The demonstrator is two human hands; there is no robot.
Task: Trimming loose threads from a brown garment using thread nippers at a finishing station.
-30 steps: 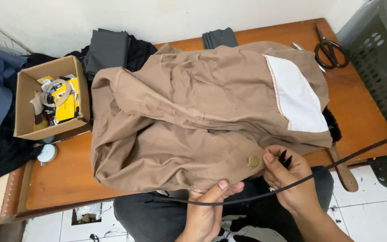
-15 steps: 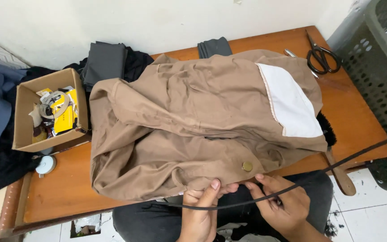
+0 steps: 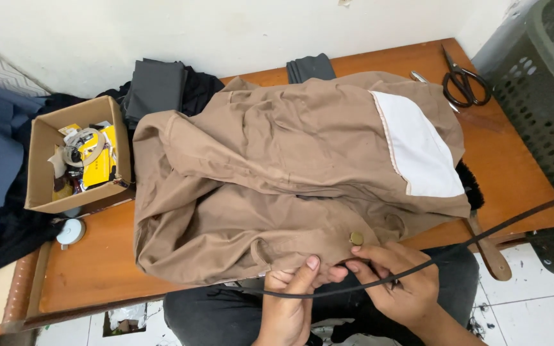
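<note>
trousers (image 3: pixel 277 186) lay across the table (image 3: pixel 514 160), hem at six o'clock. our left hand (image 3: pixel 290 301) pinched that hem; our right hand (image 3: pixel 399 282) gripped a black cord (image 3: pixel 482 240) running toward three o'clock.

Two bare hands are gripping the near edge of a tan cotton garment (image 3: pixel 277 186) on a wooden table.

The left hand (image 3: pixel 290 301) is pinching the garment's hem with thumb up, while the right hand (image 3: pixel 399 285) is holding the fabric just beside a round brass button (image 3: pixel 356 238). A thin black cord (image 3: pixel 456 250) is crossing over both hands and running off to the right. The reddish-brown wooden table (image 3: pixel 514 166) is also carrying an open cardboard box of small supplies (image 3: pixel 75 163), black-handled scissors (image 3: pixel 461 83) and folded dark grey cloth (image 3: pixel 155 86). A dark perforated plastic basket (image 3: pixel 546 96) is standing at the right.
</note>
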